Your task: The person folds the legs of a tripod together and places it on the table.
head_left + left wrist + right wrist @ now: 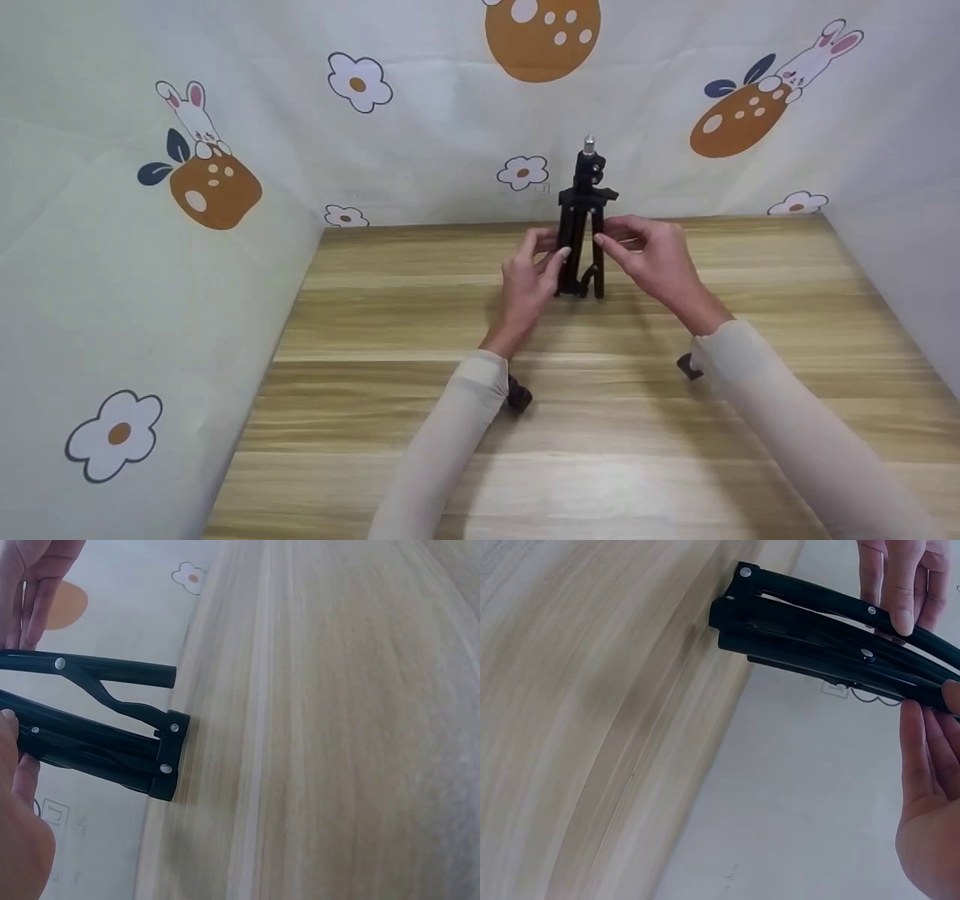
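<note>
A black metal tripod with narrow tubular legs (587,199) stands upright between the two hands, near the far edge of the pale brown wood-grain tabletop (420,420); I cannot tell whether its lower end touches the wood. The left hand (531,271) grasps the leg on its own side, the thumb on the near face and the other fingers behind it. The right hand (654,253) pinches the opposite leg, its thumb against the tube, higher than the leg's free lower end. That right-hand leg is angled a little away from the other legs, with a gap between them, and a curved black brace (118,703) joins it to the black hub (169,757) at the bottom, where round silver rivets show. At the top of the tripod is a short silver metal stud (589,145), with small black knobs (598,169) just below it on the side. Both forearms wear light beige long sleeves (448,435), and a small black device (517,395) sits beneath the left wrist. Behind the tabletop hangs a whitish sheet (442,142) printed with orange fruits, white rabbits and white flowers with orange centres.
</note>
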The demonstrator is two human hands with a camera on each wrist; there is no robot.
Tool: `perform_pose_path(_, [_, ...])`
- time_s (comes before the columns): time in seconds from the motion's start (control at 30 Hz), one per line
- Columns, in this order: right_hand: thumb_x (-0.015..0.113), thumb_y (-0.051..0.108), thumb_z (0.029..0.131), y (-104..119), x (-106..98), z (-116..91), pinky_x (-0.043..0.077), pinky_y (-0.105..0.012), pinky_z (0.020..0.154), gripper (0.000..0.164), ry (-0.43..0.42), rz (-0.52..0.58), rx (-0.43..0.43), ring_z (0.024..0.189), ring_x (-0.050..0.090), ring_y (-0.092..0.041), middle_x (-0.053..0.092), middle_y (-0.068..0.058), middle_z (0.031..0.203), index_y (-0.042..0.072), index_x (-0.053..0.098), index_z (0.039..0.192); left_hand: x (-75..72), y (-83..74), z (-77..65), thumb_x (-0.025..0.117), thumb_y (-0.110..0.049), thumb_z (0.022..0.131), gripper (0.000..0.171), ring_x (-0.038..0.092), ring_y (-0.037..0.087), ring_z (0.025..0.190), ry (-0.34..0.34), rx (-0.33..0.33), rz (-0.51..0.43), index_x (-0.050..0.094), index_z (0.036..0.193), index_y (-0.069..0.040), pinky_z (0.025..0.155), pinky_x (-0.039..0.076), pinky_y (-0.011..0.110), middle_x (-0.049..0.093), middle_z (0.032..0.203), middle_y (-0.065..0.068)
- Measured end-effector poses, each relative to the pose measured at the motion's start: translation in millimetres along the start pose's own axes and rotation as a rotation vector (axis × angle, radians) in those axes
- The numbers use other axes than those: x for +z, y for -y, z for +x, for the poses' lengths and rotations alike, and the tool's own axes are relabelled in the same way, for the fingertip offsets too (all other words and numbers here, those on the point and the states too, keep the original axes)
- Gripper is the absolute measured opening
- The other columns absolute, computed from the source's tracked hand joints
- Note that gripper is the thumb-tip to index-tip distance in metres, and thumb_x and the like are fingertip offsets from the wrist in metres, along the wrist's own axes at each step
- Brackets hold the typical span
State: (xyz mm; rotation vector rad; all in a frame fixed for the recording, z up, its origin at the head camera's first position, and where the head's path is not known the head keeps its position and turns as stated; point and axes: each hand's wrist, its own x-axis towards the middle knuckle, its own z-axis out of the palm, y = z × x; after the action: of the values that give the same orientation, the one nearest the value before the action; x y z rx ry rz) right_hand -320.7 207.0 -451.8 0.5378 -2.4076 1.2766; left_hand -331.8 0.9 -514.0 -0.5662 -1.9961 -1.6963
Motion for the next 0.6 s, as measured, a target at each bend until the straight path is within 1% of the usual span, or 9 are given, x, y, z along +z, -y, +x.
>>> perform_pose_path(0.13, [0.079, 0.021, 0.101, -1.1, 2.4, 0.1, 0.065, -0.012, 0.082, 0.023, 0.001, 0.003, 0.006, 0.097, 0.082, -0.026, 0.084, -0.012, 0.107, 0.003, 0.081, 0.116, 0.4, 0.3, -0.1, 0.077, -0.002, 0.099, 0.024, 0.078, 0.024, 0.11, -0.007, 0.003, 0.001, 0.067, 0.12, 0.005, 0.098, 0.065, 0.022, 0.077, 0.115, 0.02])
perform_pose_path(0.4, [0.08, 0.018, 0.101, -0.7, 7.1, 1.0, 0.062, -0.006, 0.081, 0.023, -0.011, 0.038, 0.017, 0.098, 0.082, -0.032, 0.083, -0.018, 0.107, 0.001, 0.081, 0.116, 0.9, 1.3, -0.2, 0.077, 0.0, 0.098, 0.024, 0.078, 0.025, 0.109, -0.012, 0.001, -0.003, 0.067, 0.12, 0.005, 0.098, 0.066, 0.022, 0.078, 0.115, 0.02])
perform_pose_path(0.6, [0.079, 0.015, 0.101, -1.2, 9.1, 0.8, 0.061, -0.005, 0.082, 0.022, -0.014, 0.044, 0.009, 0.1, 0.082, -0.03, 0.083, -0.018, 0.109, -0.001, 0.08, 0.116, 2.0, 1.0, -0.9, 0.077, -0.002, 0.099, 0.024, 0.078, 0.023, 0.109, -0.013, -0.002, -0.002, 0.067, 0.121, 0.004, 0.098, 0.066, 0.022, 0.077, 0.115, 0.019])
